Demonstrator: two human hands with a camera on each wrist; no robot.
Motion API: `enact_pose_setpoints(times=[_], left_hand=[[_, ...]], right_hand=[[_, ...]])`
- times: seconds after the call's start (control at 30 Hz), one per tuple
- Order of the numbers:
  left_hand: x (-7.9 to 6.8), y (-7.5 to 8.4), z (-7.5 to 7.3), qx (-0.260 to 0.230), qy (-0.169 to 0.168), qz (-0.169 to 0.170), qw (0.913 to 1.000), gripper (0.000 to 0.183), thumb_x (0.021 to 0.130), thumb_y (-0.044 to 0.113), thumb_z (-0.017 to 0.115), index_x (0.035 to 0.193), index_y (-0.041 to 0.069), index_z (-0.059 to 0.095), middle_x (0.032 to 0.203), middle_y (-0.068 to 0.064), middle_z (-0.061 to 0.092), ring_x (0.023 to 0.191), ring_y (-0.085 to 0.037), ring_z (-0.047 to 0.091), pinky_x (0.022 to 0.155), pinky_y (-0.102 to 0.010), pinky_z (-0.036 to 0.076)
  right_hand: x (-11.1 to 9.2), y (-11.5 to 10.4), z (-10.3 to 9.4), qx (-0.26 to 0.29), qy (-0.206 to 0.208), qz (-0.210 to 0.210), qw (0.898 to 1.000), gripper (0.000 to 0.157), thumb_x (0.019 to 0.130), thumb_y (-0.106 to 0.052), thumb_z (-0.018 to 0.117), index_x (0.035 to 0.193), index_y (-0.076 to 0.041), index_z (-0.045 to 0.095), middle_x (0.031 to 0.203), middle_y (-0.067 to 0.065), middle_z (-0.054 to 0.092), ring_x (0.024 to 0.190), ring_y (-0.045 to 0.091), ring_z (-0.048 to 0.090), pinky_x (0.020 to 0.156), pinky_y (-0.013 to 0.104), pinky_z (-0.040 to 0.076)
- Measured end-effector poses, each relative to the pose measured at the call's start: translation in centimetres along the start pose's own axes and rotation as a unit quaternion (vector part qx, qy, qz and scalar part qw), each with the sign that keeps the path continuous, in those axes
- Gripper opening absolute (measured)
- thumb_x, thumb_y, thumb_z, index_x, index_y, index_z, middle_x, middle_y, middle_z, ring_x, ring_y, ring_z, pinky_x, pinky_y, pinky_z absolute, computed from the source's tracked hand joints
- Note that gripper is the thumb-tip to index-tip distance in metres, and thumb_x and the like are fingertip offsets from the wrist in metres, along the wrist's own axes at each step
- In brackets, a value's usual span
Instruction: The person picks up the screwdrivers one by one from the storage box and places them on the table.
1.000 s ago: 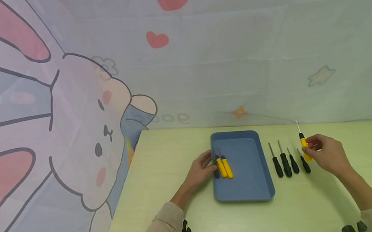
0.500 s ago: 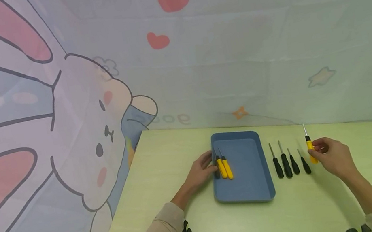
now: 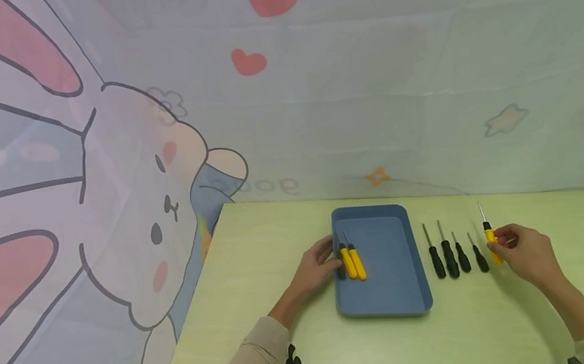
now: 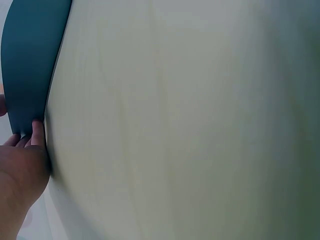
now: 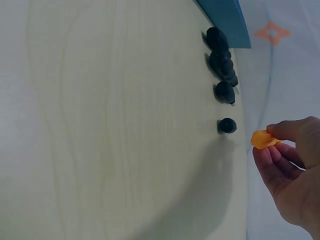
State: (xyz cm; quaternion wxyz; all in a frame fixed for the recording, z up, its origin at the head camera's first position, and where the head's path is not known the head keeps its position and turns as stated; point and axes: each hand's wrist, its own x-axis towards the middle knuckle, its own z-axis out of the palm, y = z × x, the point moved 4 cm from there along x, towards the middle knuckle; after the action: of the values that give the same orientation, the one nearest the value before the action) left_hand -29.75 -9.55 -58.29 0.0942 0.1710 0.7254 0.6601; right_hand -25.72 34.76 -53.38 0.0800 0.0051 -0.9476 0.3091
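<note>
My left hand [image 3: 311, 272] grips the left wall of a blue tray [image 3: 395, 297], thumb over the rim and fingers along the outside. Two yellow-handled screwdrivers [image 3: 357, 263] lie side by side in the tray, with a dark handle [image 3: 341, 273] beside them, partly hidden by the thumb. Out on the right, my right hand [image 3: 531, 254] pinches another yellow-handled screwdriver [image 3: 490, 237] between thumb and fingers, its shaft pointing away from me. In the right wrist view only the yellow handle's end [image 5: 263, 139] shows.
Several black screwdrivers [image 3: 450, 258] lie in a row between the tray and my right hand, shafts toward the back. The pale green table [image 3: 321, 357] meets a printed cloth backdrop [image 3: 399, 93] along its rear edge.
My right hand has moved right, then a little toward me, with the yellow-handled screwdriver, away from the black ones. My left hand keeps its place on the tray.
</note>
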Motion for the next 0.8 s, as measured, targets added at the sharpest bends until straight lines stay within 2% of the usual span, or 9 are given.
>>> enact_pose_setpoints(times=[0.37,0.8], left_hand=[[0.0,0.0,0.1,0.002,-0.001,0.001,1.0,0.066,0.102,-0.004,0.06,0.161,-0.008,0.031,0.166,-0.027,0.037,0.154,-0.041,0.036,0.122,-0.051,0.038],[-0.1,-0.1,0.0,0.005,0.0,-0.002,1.0,0.066,0.102,-0.003,0.06,0.161,-0.008,0.031,0.166,-0.027,0.036,0.154,-0.041,0.036,0.122,-0.051,0.038]], right_hand=[[-0.5,1.7,0.7,-0.004,-0.011,0.026,1.0,0.035,0.098,-0.017,0.073,0.113,0.014,0.067,0.094,0.019,0.07,0.088,0.04,0.07,0.057,0.024,0.051],[-0.2,2.4,1.7,-0.027,-0.023,0.028,0.999,0.034,0.094,-0.013,0.074,0.106,0.017,0.066,0.085,0.018,0.07,0.076,0.029,0.066,0.059,0.028,0.05]])
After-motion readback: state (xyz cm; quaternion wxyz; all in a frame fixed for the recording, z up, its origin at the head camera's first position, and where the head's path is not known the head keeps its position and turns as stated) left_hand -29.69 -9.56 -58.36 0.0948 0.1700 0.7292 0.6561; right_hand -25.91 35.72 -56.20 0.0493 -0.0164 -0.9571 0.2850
